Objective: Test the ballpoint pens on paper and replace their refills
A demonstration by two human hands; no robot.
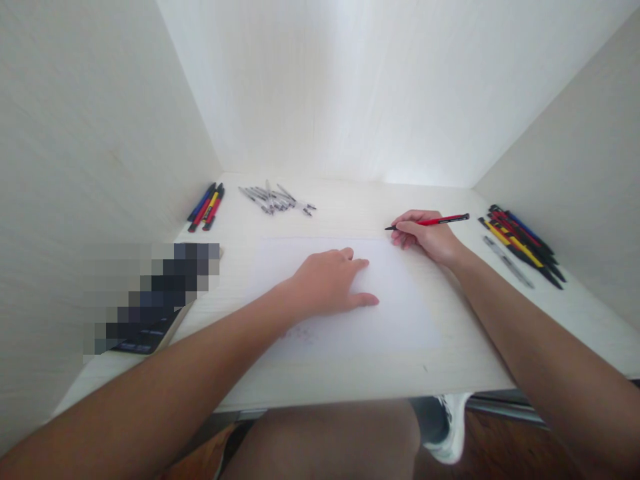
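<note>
The slim red-and-black pen [443, 220], pinched in the right hand [420, 235], is near the far right corner of the rectangular white paper sheet [400, 317]. The left hand [327, 281] lies spread over the sheet; too light a press could let it slide.

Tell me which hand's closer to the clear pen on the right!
Right. The right hand is left of the clear pen; the left hand farther left, over the paper.

Pale light is glowing on the back wall [360, 100], glaring by the desk's [350, 381] far edge; the paper [395, 327] is washing out, and pixel blocks are masking a device [143, 341] near the left edge.
</note>
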